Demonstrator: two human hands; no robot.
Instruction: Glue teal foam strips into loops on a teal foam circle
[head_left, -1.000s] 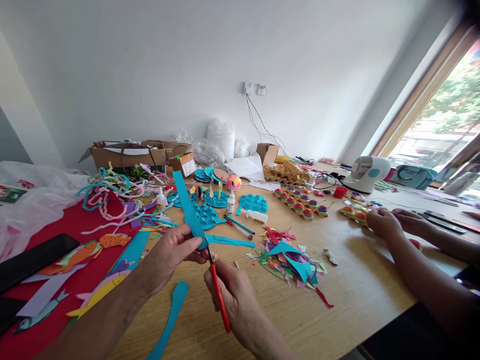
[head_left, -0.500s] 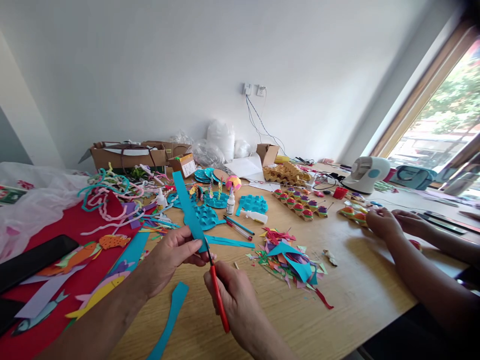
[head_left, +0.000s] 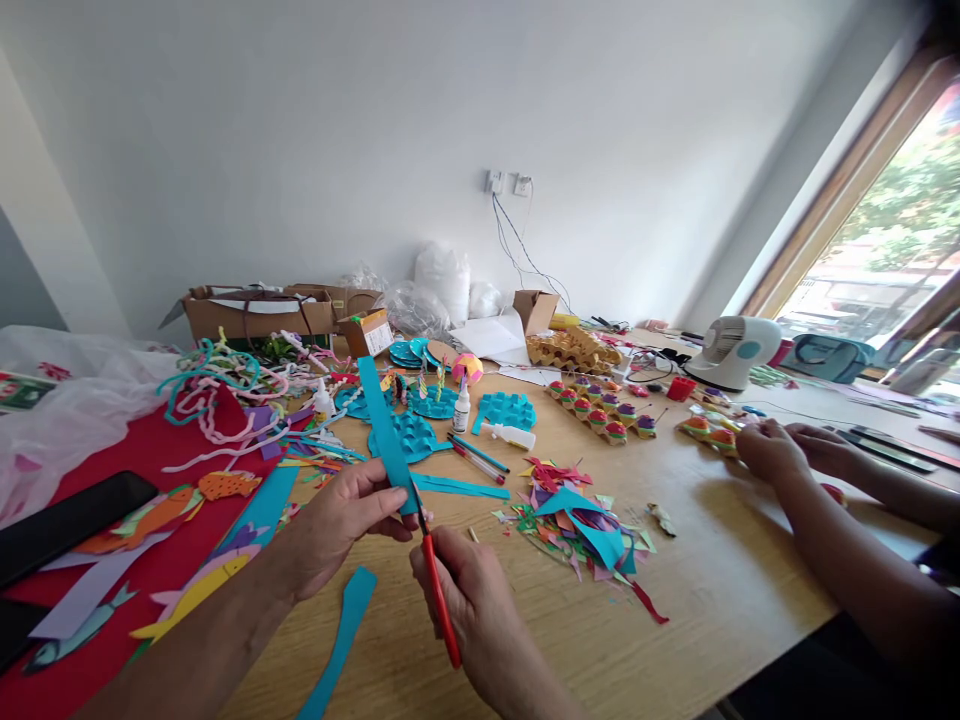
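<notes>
Between the thumb and fingers of my left hand (head_left: 352, 520) is a long blue paper strip (head_left: 386, 430), tilted with its far end up and to the left. My right hand (head_left: 472, 590) is closed round the red handles of a pair of scissors (head_left: 439, 600). The blades meet the strip's right edge near its lower end, just beside my left fingertips. On the table below my left hand lies a curved blue paper piece (head_left: 345, 640). Another thin blue strip (head_left: 461, 486) lies behind the scissors.
Right of my hands is a heap of paper scraps (head_left: 577, 515). Pens (head_left: 480, 458), glue bottles (head_left: 460, 410) and blue egg-carton pieces (head_left: 409, 437) stand behind. Paper fish (head_left: 202, 590) lie on red paper at left. Another person's hands (head_left: 772, 455) work by a painted egg carton (head_left: 709, 433).
The blue strip has tilted and dropped slightly, its far end shifting a little right and down. Both hands keep their hold, and the scissors stay at its edge.
</notes>
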